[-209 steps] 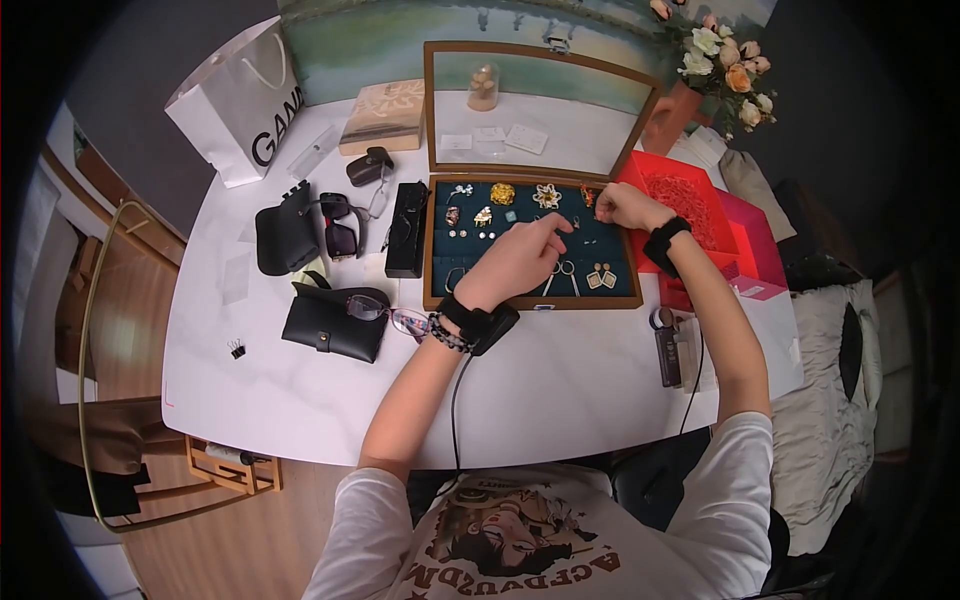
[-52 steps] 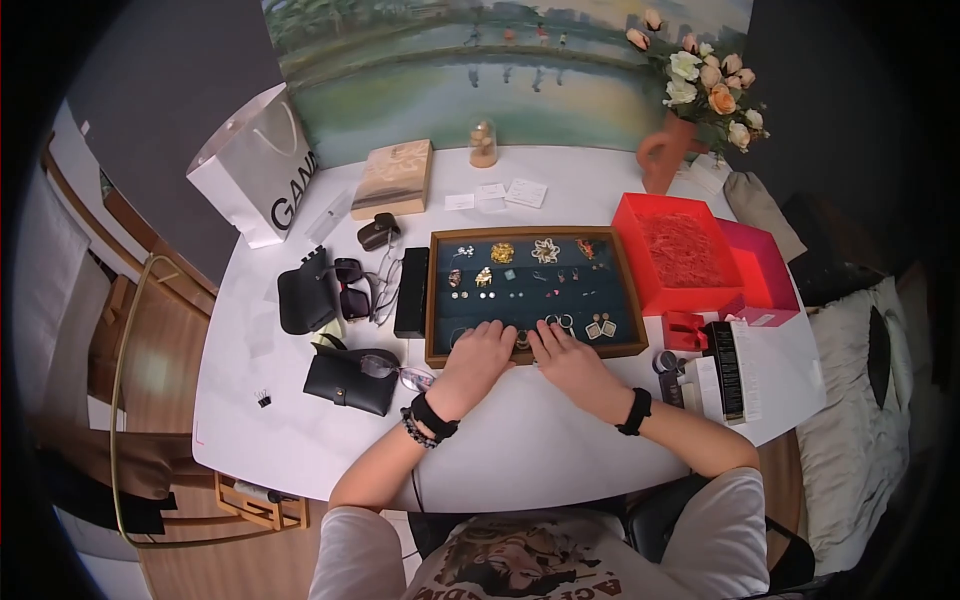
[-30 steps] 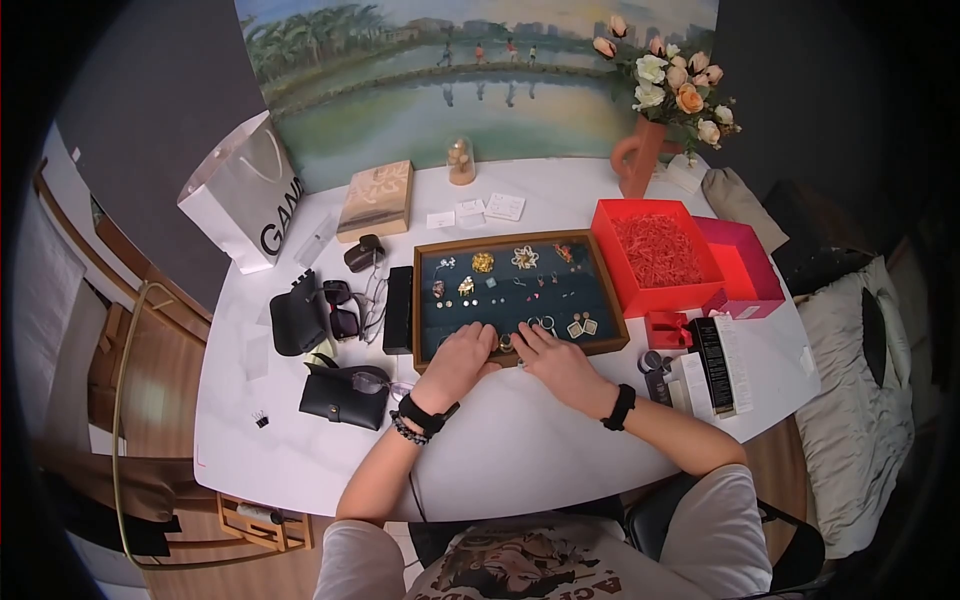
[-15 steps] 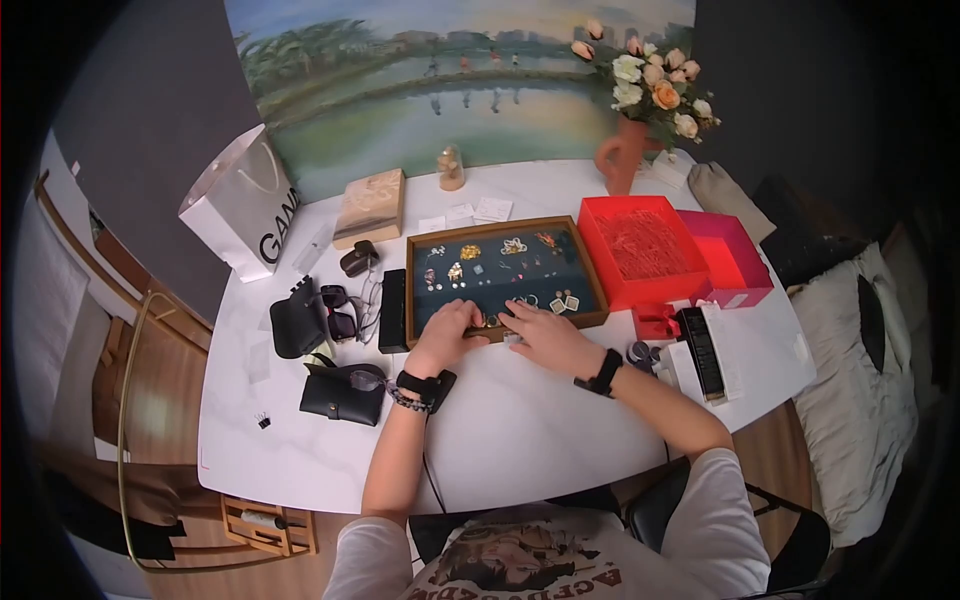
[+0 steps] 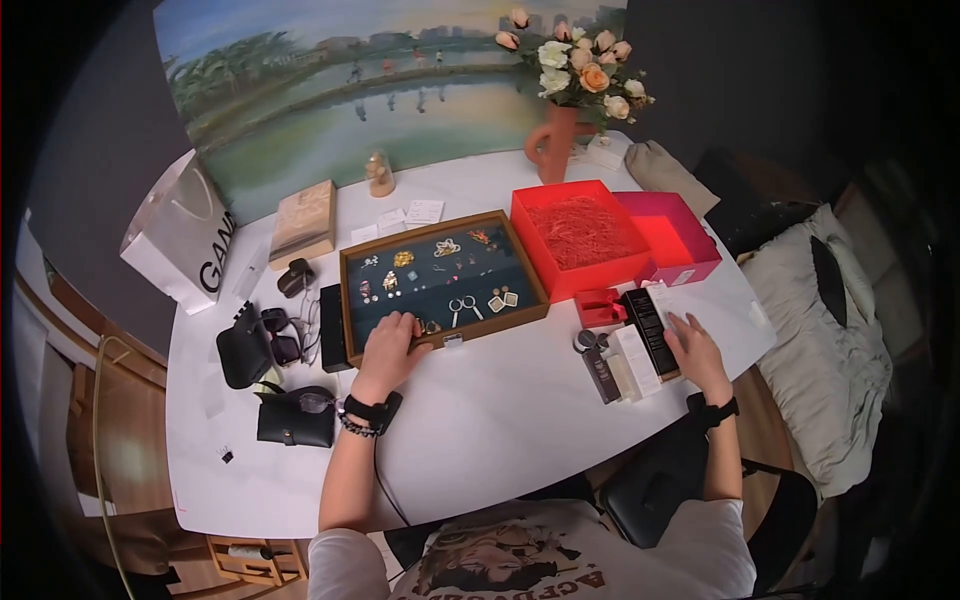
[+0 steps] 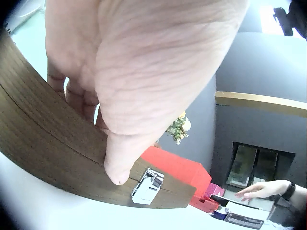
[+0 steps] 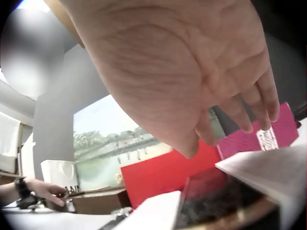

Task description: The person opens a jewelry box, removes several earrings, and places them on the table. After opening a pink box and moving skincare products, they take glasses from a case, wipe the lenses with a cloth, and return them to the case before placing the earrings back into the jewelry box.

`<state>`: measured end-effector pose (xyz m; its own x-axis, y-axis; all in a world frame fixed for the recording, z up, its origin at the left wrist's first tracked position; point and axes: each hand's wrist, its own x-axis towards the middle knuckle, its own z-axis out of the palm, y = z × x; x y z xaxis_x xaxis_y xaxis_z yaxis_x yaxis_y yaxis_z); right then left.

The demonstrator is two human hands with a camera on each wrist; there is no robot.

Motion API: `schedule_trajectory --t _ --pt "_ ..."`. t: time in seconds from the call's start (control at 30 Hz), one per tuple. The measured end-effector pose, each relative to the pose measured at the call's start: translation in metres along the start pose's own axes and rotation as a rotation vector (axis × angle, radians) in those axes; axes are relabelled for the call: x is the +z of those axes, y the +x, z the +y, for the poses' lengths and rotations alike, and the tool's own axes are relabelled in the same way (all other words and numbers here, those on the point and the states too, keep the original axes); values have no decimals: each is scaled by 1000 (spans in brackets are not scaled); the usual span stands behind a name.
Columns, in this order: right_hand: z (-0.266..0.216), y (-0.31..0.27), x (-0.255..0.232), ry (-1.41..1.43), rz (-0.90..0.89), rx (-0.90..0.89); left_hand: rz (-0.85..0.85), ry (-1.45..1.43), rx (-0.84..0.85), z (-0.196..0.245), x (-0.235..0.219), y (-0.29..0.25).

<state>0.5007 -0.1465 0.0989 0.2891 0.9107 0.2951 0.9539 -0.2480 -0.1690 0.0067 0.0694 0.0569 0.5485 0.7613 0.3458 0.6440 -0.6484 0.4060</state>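
My left hand (image 5: 392, 352) rests on the front left of a wooden, glass-topped jewelry box (image 5: 500, 319), fingers over the top and thumb at the front side near a silver latch (image 6: 147, 186). The lid is down. Earrings (image 5: 465, 311), brooches (image 5: 446, 248) and other small pieces show on its dark lining. My right hand (image 5: 697, 355) is held over the right end of a group of small cartons, fingers loosely extended. Nearest it are a slim black carton (image 5: 648, 328) and a white carton (image 5: 635, 364). The right palm (image 7: 168, 72) shows nothing held.
A red box (image 5: 560, 278) of shredded paper and a magenta box (image 5: 690, 262) stand behind the cartons, with a small red ribboned box (image 5: 600, 307). Left lie glasses cases (image 5: 295, 418) and sunglasses (image 5: 284, 345). A flower vase (image 5: 556, 145) and paper bag (image 5: 165, 240) stand at the back.
The jewelry box's lid, upright seven seconds ago, is down. Both hands were at its front edge; the right has left it for the cartons while the left stays. The head view has turned right.
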Motion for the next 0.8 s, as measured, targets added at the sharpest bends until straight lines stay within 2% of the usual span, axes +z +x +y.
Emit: schedule_trajectory --t 0.07,0.13,0.23,0.3,0.33,0.4,0.5,0.6,0.73,0.8 --pt "8 -4 6 218 -184 161 10 18 7 4 1 0" --pt "27 -3 23 237 -130 110 33 125 5 13 0 -1" --pt "29 3 20 280 -113 97 0 -94 68 77 -11 10" --pt "18 9 3 314 -264 190 -42 -219 175 115 4 20" --pt "23 8 6 316 -267 191 -90 -265 221 131 17 24" --pt "34 12 11 256 -158 100 -166 -329 306 156 51 32" --pt "38 16 5 283 -141 78 -261 -386 381 196 94 43" --pt "20 16 -17 216 -107 157 -253 -341 429 238 122 49" --pt "7 18 -67 213 -59 142 -204 -257 403 268 151 60" --pt "4 23 -83 390 -27 174 -270 -301 276 271 156 68"
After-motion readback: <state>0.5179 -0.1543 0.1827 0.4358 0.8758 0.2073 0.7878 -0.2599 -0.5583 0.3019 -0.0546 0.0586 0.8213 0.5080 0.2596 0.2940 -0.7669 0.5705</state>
